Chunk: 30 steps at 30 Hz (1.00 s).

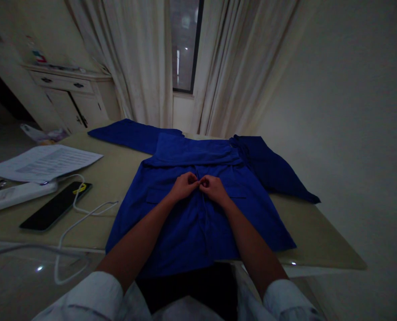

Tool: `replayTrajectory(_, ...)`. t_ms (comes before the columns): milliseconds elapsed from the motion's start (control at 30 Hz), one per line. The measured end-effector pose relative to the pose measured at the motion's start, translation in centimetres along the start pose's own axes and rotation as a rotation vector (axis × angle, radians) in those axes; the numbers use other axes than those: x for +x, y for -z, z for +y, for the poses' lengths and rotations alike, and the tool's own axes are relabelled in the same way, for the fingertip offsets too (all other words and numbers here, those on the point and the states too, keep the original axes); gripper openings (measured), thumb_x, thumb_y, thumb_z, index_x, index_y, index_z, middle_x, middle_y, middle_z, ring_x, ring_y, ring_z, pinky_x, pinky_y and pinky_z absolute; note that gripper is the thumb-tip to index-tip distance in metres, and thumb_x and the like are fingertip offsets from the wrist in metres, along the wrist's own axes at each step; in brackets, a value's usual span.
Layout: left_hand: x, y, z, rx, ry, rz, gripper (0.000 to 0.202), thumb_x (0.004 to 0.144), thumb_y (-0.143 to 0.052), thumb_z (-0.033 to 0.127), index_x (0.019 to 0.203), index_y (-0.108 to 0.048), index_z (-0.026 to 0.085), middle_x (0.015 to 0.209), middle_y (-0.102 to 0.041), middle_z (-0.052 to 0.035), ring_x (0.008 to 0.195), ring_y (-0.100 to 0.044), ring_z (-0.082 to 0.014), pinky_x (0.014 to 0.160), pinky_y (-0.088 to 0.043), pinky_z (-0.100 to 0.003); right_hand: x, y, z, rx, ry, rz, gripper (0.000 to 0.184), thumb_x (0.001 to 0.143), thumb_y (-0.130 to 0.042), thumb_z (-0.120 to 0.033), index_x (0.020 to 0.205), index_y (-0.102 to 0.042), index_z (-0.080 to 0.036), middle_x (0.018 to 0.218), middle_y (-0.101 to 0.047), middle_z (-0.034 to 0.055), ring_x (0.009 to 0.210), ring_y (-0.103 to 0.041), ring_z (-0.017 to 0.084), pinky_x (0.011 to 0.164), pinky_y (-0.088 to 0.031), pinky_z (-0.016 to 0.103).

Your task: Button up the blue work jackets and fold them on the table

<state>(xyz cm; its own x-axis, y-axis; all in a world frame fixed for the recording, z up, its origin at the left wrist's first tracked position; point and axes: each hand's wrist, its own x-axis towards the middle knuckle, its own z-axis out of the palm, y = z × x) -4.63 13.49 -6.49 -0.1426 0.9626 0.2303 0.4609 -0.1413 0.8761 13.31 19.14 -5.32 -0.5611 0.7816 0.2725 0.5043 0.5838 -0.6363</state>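
A blue jacket (175, 240) lies spread on the table, its sleeves stretched out to both sides and its upper part folded over. My left hand (185, 185) and my right hand (213, 187) meet at the front opening, just below the fold. Both have their fingers pinched together on the jacket's front edge, fingertips almost touching. Whatever small part sits between the fingertips, perhaps a button, is too small and dark to make out. Flap pockets show on either side of the hands.
On the table (319, 236), to the left, are a black phone (54, 207), a white cable (81, 218), a white power strip-like bar (21, 196) and printed papers (44, 162). A cabinet (74, 89) and curtains (145, 58) stand behind; a wall (345, 111) rises at right.
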Motion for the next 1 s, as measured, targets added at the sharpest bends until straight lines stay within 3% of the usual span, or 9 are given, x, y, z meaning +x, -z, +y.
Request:
replayTrajectory(167, 0.8, -0.3, -1.3, -0.248, 0.118, -0.020, 0.015, 0.074, -0.079, 0.022, 0.085, -0.069, 0.017, 0.084, -0.077, -0.0050, 0.077, -0.071, -0.0182, 0.076, -0.055, -0.030, 0.0, 0.2, -0.2, -0.039, 0.078, 0.013, 0.003, 0.084, -0.072, -0.021, 0.085, -0.072, -0.019, 0.071, -0.064, -0.0011, 0.065, -0.056, 0.013, 0.063, -0.038, 0.024)
replayTrajectory(267, 0.9, -0.5, -1.6, -0.262, 0.143, -0.024, 0.017, 0.073, -0.079, 0.020, 0.087, -0.070, 0.016, 0.082, -0.076, -0.0049, 0.076, -0.071, -0.0179, 0.073, -0.055, -0.029, 0.0, 0.3, -0.2, -0.040, 0.072, -0.004, 0.002, 0.084, -0.072, -0.020, 0.084, -0.072, -0.019, 0.073, -0.065, -0.0006, 0.066, -0.057, 0.013, 0.064, -0.039, 0.025)
replayTrajectory(500, 0.3, 0.3, -0.4, 0.063, 0.019, -0.002, 0.017, 0.085, -0.066, 0.020, 0.099, -0.074, 0.016, 0.094, -0.079, -0.0064, 0.084, -0.073, -0.0192, 0.079, -0.055, -0.030, 0.0, 0.3, -0.3, 0.014, 0.045, 0.024, 0.004, 0.082, -0.070, -0.022, 0.084, -0.073, -0.019, 0.071, -0.065, -0.0004, 0.065, -0.057, 0.014, 0.064, -0.041, 0.025)
replayTrajectory(733, -0.1, 1.3, 0.8, 0.211, -0.067, -0.155, 0.023, 0.088, -0.062, 0.024, 0.101, -0.081, 0.017, 0.093, -0.080, -0.0052, 0.079, -0.072, -0.0193, 0.080, -0.055, -0.029, 0.0, 0.3, -0.2, 0.143, -0.009, 0.043, 0.011, 0.080, -0.070, -0.027, 0.084, -0.075, -0.018, 0.069, -0.065, -0.0004, 0.061, -0.055, 0.013, 0.061, -0.042, 0.024)
replayTrajectory(1000, -0.8, 0.4, 0.9, 0.492, -0.166, -0.051, 0.021, 0.093, -0.063, 0.030, 0.100, -0.079, 0.020, 0.099, -0.078, -0.0082, 0.093, -0.070, -0.0241, 0.087, -0.052, -0.033, 0.4, 0.1, 0.9, 0.218, -0.049, 0.040, 0.022, 0.085, -0.065, -0.036, 0.080, -0.075, -0.017, 0.074, -0.073, 0.0040, 0.067, -0.063, 0.016, 0.064, -0.046, 0.026)
